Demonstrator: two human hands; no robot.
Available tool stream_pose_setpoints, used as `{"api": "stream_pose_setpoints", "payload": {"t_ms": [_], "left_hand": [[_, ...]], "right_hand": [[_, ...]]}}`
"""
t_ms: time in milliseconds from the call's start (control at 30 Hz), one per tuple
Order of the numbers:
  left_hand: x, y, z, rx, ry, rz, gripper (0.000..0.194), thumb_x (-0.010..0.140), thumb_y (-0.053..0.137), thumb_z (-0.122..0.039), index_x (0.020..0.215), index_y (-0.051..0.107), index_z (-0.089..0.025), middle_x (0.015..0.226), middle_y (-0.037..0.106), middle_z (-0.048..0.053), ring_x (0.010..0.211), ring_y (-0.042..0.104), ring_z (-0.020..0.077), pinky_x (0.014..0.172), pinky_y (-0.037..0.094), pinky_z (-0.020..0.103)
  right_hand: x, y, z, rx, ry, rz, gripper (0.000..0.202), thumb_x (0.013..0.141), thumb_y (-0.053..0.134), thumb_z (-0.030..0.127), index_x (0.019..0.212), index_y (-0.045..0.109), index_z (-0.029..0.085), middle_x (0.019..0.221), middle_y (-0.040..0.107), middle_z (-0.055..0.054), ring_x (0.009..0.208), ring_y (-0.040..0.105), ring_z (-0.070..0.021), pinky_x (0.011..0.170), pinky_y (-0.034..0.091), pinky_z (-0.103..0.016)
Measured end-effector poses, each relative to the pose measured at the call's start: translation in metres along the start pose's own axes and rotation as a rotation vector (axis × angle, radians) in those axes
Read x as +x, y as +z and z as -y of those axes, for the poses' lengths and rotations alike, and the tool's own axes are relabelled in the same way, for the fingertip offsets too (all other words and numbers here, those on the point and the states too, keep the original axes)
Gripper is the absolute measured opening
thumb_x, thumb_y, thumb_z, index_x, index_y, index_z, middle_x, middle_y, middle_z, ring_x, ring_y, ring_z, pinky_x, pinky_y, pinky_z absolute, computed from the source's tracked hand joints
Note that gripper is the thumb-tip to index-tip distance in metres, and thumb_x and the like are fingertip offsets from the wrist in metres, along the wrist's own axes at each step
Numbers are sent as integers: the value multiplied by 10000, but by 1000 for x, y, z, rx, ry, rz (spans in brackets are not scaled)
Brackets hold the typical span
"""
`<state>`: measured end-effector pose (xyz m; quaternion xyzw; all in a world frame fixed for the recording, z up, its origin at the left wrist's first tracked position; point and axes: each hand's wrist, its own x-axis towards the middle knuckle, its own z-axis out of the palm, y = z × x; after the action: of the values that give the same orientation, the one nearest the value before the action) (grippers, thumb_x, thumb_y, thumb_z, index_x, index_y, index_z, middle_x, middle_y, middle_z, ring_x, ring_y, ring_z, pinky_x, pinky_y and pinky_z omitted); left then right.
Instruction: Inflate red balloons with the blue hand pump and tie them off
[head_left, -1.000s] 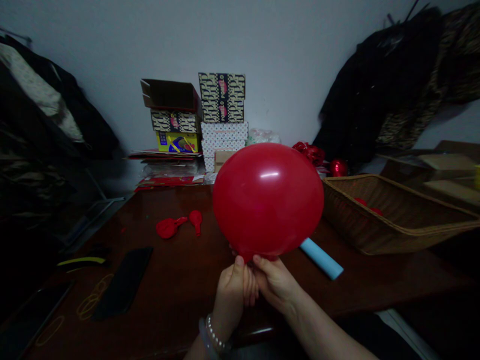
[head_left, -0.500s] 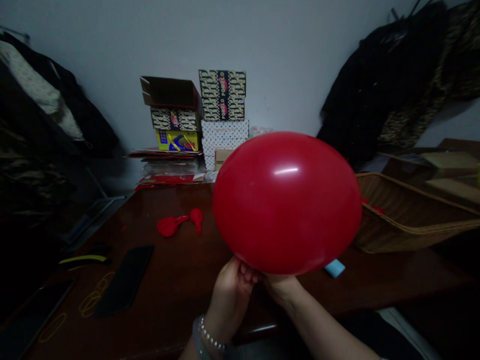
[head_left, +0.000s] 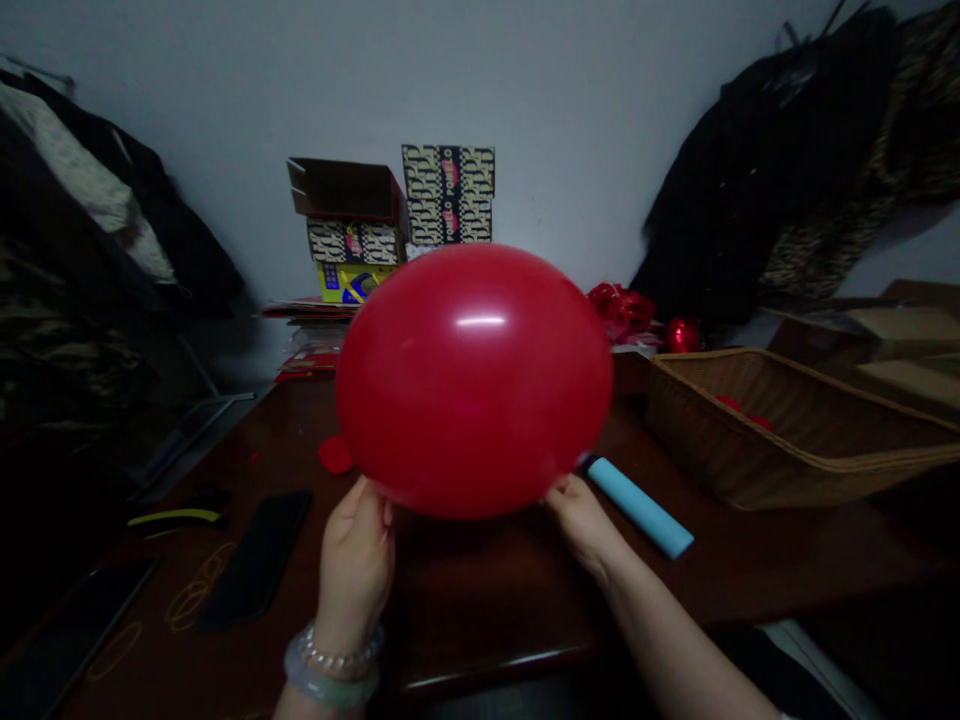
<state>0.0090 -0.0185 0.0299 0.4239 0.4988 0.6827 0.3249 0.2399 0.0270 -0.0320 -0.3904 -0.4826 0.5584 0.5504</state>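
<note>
Since the last frame the inflated red balloon [head_left: 476,385] has swung left and the hands, which met beneath it, have parted; that uncovers the blue stick [head_left: 640,508] on the counter [head_left: 480,590] and hides the lower part of the stacked boxes [head_left: 448,195]. On my feed the balloon is held up over the middle of the counter, the left hand [head_left: 356,555] at its lower left edge and the right hand [head_left: 581,520] at its lower right. The left fingers are curled in close to the rubber and the right ones look bent inward, but their tips go behind the balloon, so I cannot tell how far open they are or what they grip. My worry is the neck: if it is untied and pinched back there, an eased grip would let the air rush out. A fingernail, or the beaded bracelet [head_left: 337,663] on the left wrist, could nick skin this taut, and a swing right might scrape it on the wicker basket [head_left: 720,460] or knock the stick, whose dark end lies just beside the right hand. I can't see the neck or any knot; a limp balloon [head_left: 335,456] is partly covered, the dark phone-like slab [head_left: 259,560] is dim, and both forearms are cut off at the bottom
</note>
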Motion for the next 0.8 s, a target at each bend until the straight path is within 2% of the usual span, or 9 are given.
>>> {"api": "stream_pose_setpoints", "payload": {"t_ms": [100,200,300,400,500,567,700,800], "left_hand": [[16,-27,-4,146,194,50,289,859,492,-365,630,472,-190,670,480,6,614,413,136,574,358,246],[22,-40,-11,407,432,128,295,872,478,-299,597,470,-193,676,488,28,692,450,173,658,368,283],[20,-39,-17,627,633,226,239,868,475,-236,636,519,-195,711,529,44,751,480,195,738,376,321],[14,-29,-21,715,753,347,174,846,494,-199,682,548,-195,741,554,57,791,496,207,775,391,346],[6,-19,-24,794,834,461,140,829,513,-180,698,557,-198,776,571,66,841,500,221,804,392,369],[0,-14,-26,848,846,531,145,838,502,-175,705,555,-197,797,571,64,865,493,222,818,388,383],[-7,-7,-27,834,814,636,173,862,478,-162,702,540,-183,814,544,55,899,474,212,829,392,389],[-10,-9,-26,707,754,612,216,876,467,-183,670,534,-180,869,513,65,936,466,212,833,409,378]], "right_hand": [[6,-15,14,41,3,-133,375,857,567,465,1090,602,174,1100,653,-95,934,634,-218,819,490,-381],[7,-25,33,72,-41,-215,470,846,505,571,1125,590,202,1219,610,-114,1045,604,-236,867,467,-376],[2,-29,50,39,-115,-193,606,867,360,646,1277,488,219,1366,494,-120,1167,537,-253,899,453,-388],[-4,-32,63,-126,-142,-106,741,878,114,686,1427,275,213,1446,387,-134,1198,515,-260,881,460,-400],[-10,-38,72,-219,-133,-50,825,848,-14,706,1464,180,193,1428,410,-145,1200,511,-273,878,452,-421],[-12,-42,76,-120,-138,-26,829,837,35,735,1457,217,216,1411,440,-118,1230,481,-274,919,431,-435],[-13,-52,72,127,-177,45,662,835,408,682,1377,383,302,1413,453,-27,1299,402,-251,1026,365,-415],[-13,-56,66,189,-166,66,608,802,559,604,1322,455,307,1386,487,-25,1293,409,-268,1040,359,-439]]}}
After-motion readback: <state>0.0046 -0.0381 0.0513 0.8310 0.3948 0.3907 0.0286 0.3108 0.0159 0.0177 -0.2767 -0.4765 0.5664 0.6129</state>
